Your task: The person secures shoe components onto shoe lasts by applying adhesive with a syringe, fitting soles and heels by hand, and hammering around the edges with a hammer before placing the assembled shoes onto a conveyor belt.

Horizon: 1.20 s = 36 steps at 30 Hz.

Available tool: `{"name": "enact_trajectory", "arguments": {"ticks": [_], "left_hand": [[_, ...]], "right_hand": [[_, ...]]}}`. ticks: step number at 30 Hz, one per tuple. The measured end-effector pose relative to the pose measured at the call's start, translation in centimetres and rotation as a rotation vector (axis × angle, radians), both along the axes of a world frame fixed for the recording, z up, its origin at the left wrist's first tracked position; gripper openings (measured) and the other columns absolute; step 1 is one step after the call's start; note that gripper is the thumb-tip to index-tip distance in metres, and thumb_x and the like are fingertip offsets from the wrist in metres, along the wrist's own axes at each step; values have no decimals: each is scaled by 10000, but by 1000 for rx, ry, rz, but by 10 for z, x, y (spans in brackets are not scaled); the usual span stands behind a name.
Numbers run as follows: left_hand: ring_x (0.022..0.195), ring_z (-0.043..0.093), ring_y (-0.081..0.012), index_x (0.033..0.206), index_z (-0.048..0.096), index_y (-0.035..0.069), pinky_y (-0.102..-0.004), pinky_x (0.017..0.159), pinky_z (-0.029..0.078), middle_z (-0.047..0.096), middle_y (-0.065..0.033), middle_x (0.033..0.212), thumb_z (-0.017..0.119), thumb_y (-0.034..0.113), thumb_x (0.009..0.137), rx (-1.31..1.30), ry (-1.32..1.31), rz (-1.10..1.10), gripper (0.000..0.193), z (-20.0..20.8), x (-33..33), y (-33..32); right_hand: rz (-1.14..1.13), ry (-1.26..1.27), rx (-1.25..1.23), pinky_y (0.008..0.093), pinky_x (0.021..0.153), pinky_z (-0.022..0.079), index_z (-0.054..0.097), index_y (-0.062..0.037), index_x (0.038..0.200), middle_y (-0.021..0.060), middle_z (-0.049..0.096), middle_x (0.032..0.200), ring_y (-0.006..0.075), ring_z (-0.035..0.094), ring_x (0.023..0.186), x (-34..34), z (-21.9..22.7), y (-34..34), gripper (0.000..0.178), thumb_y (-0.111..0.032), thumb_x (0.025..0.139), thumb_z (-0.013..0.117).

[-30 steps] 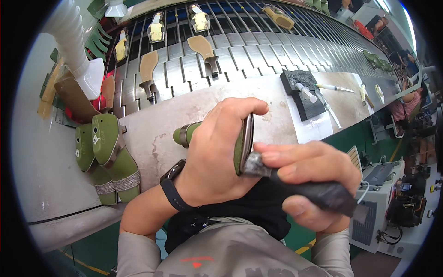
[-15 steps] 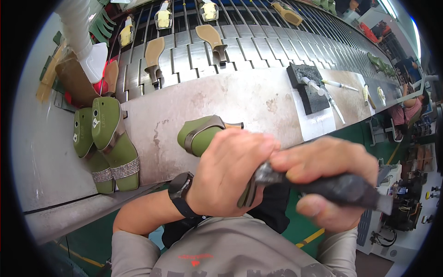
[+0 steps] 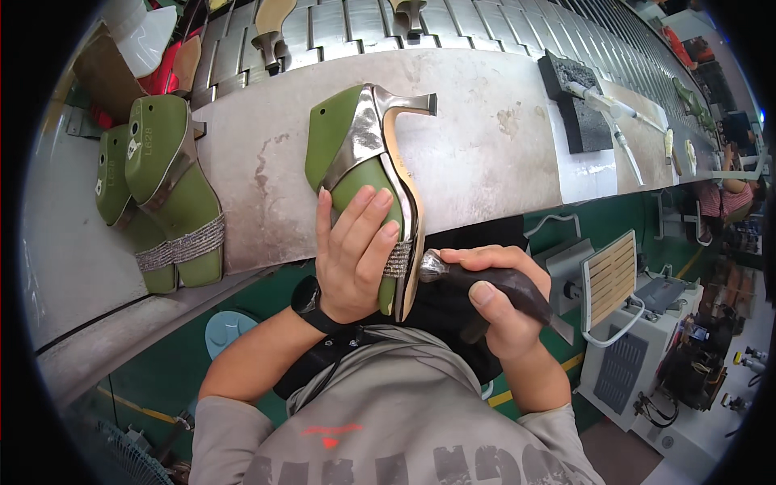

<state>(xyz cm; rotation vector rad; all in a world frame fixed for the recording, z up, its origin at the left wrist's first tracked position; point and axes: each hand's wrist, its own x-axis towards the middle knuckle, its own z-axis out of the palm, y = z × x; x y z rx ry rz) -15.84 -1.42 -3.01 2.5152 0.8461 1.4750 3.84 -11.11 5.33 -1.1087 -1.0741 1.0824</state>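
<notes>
A high-heeled sandal [image 3: 373, 133] with metallic and glittery straps sits on a green last [image 3: 330, 133], on its side, sole facing right and heel at the far end. My left hand [image 3: 352, 267] is wrapped round its forefoot. My right hand [image 3: 517, 315] grips a shoemaker's hammer [image 3: 521, 291] with a dark body and a flat blade end. The hammer's rounded silver face [image 3: 434, 266] is at the sole near the toe; whether it touches, I cannot tell. Two similar sandals [image 3: 174, 190] on green lasts stand together on the bench to the left.
Past the metal bench [image 3: 267, 145] runs a slatted conveyor [image 3: 347, 32] carrying heeled soles. A black foam block [image 3: 578, 105] with syringes lies on white paper at the right. A wooden-slatted chair back [image 3: 610, 287] and a machine stand beyond my right arm. Another person sits far right.
The hammer and right hand have moved left to the sole. The sandal has turned, now showing its sole edge and heel, and my left hand lies along its forefoot. The view has shifted too.
</notes>
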Motion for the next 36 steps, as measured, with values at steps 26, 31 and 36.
{"name": "enact_trajectory", "arguments": {"ticks": [26,31,36], "left_hand": [[1490,427,-500,1550,330,33,-732,1244,189,425,-327,1583,808,447,935,6,109,-74,882,-8,-2,-2],[1498,427,-483,1543,348,38,-723,1249,193,427,-312,1592,798,446,944,-30,93,-60,853,-4,-3,-5],[1427,556,-353,1399,513,101,-677,1258,251,592,-185,1509,623,119,1034,-101,-9,-25,382,1,3,-7]], "right_hand": [[-472,-392,331,285,523,469,721,63,1082,104,671,718,154,608,573,14,40,17,243,-87,911,804],[-14,-772,54,270,599,437,744,39,1243,16,626,717,110,574,615,24,61,23,512,-268,848,854],[142,-709,-7,252,554,445,737,45,1273,32,620,655,114,581,536,14,61,31,538,-125,775,849]]}}
